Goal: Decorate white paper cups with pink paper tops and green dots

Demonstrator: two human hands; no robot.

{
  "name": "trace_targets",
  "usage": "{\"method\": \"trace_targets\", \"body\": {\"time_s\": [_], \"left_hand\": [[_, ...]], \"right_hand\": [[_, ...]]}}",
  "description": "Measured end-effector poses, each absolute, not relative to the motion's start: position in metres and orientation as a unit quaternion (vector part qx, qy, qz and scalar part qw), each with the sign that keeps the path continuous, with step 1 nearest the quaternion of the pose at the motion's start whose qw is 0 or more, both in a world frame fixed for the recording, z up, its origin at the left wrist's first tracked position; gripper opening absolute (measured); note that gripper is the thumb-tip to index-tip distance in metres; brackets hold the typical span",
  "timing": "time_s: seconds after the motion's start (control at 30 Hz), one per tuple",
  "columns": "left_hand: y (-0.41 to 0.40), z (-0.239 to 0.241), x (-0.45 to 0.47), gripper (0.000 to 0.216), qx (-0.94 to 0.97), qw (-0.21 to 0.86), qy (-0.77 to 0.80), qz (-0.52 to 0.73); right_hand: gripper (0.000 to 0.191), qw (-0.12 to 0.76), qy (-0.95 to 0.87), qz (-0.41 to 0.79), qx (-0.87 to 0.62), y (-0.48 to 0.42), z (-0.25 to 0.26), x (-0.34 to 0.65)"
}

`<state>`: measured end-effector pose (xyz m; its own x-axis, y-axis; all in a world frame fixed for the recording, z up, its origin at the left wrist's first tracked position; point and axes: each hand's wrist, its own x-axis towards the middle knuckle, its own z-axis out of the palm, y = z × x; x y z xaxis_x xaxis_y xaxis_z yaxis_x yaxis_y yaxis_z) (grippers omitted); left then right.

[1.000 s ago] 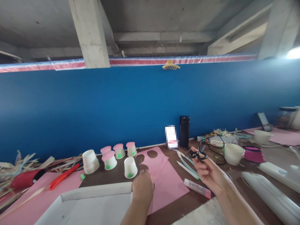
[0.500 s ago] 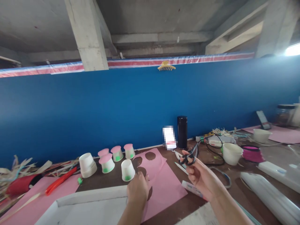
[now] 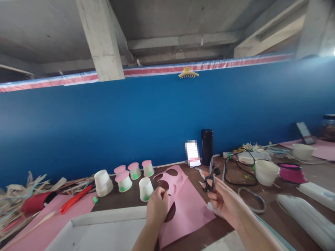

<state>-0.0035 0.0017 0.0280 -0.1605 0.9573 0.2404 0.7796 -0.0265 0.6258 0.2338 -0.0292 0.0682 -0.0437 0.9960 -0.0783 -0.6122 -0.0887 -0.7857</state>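
My left hand (image 3: 157, 206) is closed, its fingertips pinching the edge of a pink paper sheet (image 3: 187, 214) that has several round holes cut in it. Part of the sheet is lifted and curled near those fingers. Dark-handled scissors (image 3: 208, 183) are in my right hand (image 3: 226, 197), blades pointing up and away from the paper. Just beyond my left hand stands an upturned white paper cup (image 3: 146, 189) with a green patch. Several similar cups (image 3: 123, 182) with pink discs on top stand behind it to the left.
At the lower left lies a white tray (image 3: 104, 212). Stacked white cups (image 3: 103, 183), a red-handled tool (image 3: 75, 199) and paper strips are farther left. A black bottle (image 3: 207, 147) stands by the blue partition (image 3: 131, 118). Cables, a white bowl (image 3: 267, 172) and a pink container (image 3: 291, 173) occupy the right.
My right hand has turned the scissors more upright. My left hand has risen slightly with the paper edge, which now curls upward. The camera view has shifted slightly left.
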Motion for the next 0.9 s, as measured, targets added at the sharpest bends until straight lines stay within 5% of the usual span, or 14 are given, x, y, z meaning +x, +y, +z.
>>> {"method": "trace_targets", "body": {"time_s": [0.2,0.53,0.9], "left_hand": [[0.004,0.035,-0.004,0.026,0.577,0.189,0.661,0.441],[-0.002,0.044,-0.006,0.039,0.496,0.203,0.596,0.598],[-0.005,0.047,0.013,0.036,0.415,0.421,0.397,0.702]], "right_hand": [[0.048,0.554,-0.349,0.611,-0.445,-0.031,0.069,0.224],[0.036,0.298,-0.542,0.608,-0.498,-0.056,0.078,0.199],[0.050,0.551,-0.320,0.584,-0.503,-0.030,0.050,0.176]]}}
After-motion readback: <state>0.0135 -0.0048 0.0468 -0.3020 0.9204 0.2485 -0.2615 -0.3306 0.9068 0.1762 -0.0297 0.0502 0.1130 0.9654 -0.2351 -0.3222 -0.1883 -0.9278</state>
